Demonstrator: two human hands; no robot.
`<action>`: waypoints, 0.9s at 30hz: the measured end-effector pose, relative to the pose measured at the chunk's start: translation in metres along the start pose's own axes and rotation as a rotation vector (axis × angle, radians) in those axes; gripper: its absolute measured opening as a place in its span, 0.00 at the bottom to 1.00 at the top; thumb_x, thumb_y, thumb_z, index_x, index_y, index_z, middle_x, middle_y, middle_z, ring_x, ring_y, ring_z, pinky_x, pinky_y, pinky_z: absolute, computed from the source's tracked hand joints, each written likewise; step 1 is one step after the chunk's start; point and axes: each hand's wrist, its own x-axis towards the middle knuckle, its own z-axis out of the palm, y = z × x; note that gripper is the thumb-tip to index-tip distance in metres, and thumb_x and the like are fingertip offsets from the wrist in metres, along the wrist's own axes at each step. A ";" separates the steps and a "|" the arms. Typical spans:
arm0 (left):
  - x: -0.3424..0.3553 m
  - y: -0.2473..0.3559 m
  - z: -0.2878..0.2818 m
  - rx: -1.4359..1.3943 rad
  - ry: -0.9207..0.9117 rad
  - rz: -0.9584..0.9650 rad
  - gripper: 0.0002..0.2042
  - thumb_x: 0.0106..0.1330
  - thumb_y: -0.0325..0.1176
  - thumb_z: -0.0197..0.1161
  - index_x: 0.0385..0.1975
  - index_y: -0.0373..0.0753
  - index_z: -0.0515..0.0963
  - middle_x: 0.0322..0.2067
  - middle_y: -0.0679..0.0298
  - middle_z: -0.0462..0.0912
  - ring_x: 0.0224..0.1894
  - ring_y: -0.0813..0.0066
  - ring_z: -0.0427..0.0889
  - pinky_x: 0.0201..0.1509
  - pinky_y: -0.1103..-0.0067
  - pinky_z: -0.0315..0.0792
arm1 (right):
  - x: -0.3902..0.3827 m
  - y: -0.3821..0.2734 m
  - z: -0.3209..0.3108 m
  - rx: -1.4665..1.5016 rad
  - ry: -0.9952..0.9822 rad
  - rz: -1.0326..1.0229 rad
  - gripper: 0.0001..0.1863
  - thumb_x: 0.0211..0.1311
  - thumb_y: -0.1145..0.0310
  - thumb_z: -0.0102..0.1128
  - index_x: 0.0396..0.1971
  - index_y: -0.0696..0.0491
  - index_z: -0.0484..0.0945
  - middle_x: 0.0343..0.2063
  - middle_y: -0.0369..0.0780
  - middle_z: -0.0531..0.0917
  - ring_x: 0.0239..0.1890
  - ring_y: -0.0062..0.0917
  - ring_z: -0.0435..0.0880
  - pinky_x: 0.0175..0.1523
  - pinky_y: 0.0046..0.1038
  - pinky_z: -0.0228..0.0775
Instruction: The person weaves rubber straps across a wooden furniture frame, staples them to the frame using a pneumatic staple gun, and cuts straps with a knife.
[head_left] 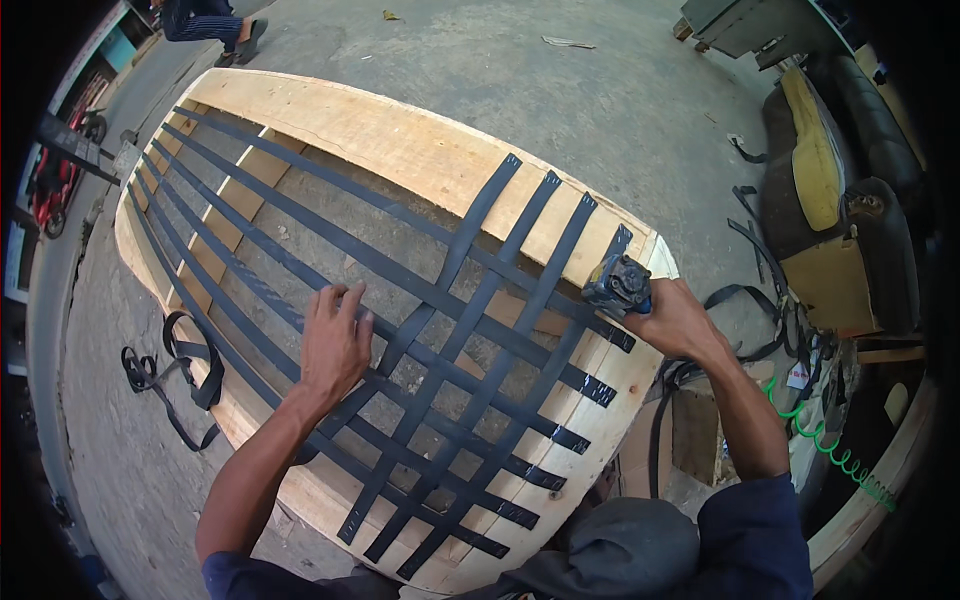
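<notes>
A long wooden frame (350, 110) lies in front of me, with black webbing straps (275, 212) stretched along its length. Several shorter crosswise straps (515, 240) cross them toward the right end, with staples showing on many strap ends. My right hand (675, 320) is wrapped round a dark staple gun (617, 285) above the frame's far right corner, close to a crosswise strap's end. Over the lengthwise straps, near the middle, my left hand (338, 340) has its fingers apart and bent, holding nothing. Whether its fingertips touch the webbing I cannot tell.
Loose webbing (205, 370) hangs over the frame's left edge. At right lie more strap pieces (750, 300), a green coiled hose (835, 450) and worn dark upholstered furniture (870, 130). A person's leg (205, 28) shows at the far left; beyond stands a red motorcycle (60, 185).
</notes>
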 end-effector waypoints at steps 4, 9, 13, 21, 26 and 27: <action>-0.164 -0.079 -0.058 0.159 -0.306 -0.163 0.23 0.68 0.32 0.62 0.60 0.31 0.68 0.50 0.44 0.72 0.52 0.47 0.72 0.56 0.58 0.68 | -0.060 0.003 0.019 0.106 -0.007 0.042 0.19 0.49 0.67 0.64 0.37 0.66 0.84 0.28 0.57 0.85 0.36 0.48 0.88 0.47 0.42 0.77; -0.221 -0.067 -0.069 -0.148 -0.605 -0.429 0.23 0.67 0.43 0.66 0.52 0.32 0.70 0.30 0.45 0.84 0.37 0.43 0.84 0.46 0.56 0.75 | -0.116 -0.053 0.029 -0.042 0.037 0.039 0.19 0.49 0.66 0.63 0.34 0.69 0.83 0.25 0.59 0.84 0.34 0.51 0.87 0.46 0.43 0.77; -0.229 -0.070 -0.052 -0.011 -0.655 -0.407 0.17 0.70 0.41 0.62 0.45 0.31 0.76 0.33 0.43 0.86 0.40 0.42 0.86 0.46 0.56 0.76 | -0.135 -0.116 0.036 -0.114 0.080 0.015 0.19 0.50 0.65 0.63 0.33 0.69 0.82 0.24 0.61 0.83 0.34 0.51 0.87 0.46 0.44 0.77; -0.273 -0.096 -0.046 -0.964 -0.591 -0.802 0.13 0.78 0.36 0.48 0.40 0.33 0.75 0.27 0.51 0.83 0.32 0.52 0.85 0.41 0.64 0.75 | -0.151 -0.234 0.077 -0.259 -0.039 -0.070 0.18 0.50 0.66 0.62 0.33 0.69 0.81 0.25 0.61 0.83 0.32 0.51 0.86 0.44 0.42 0.77; -0.349 -0.081 -0.091 -0.807 -0.602 -0.625 0.14 0.79 0.40 0.48 0.41 0.35 0.74 0.24 0.50 0.80 0.29 0.51 0.83 0.37 0.62 0.73 | -0.149 -0.298 0.115 -0.356 -0.218 -0.158 0.17 0.50 0.66 0.64 0.29 0.69 0.81 0.21 0.59 0.82 0.27 0.52 0.84 0.39 0.43 0.76; -0.362 -0.077 -0.096 -0.890 -0.566 -0.609 0.14 0.79 0.41 0.49 0.42 0.36 0.75 0.24 0.50 0.80 0.29 0.52 0.83 0.36 0.63 0.73 | -0.150 -0.315 0.122 -0.367 -0.309 -0.190 0.16 0.50 0.67 0.64 0.28 0.68 0.81 0.20 0.59 0.81 0.26 0.51 0.84 0.38 0.43 0.76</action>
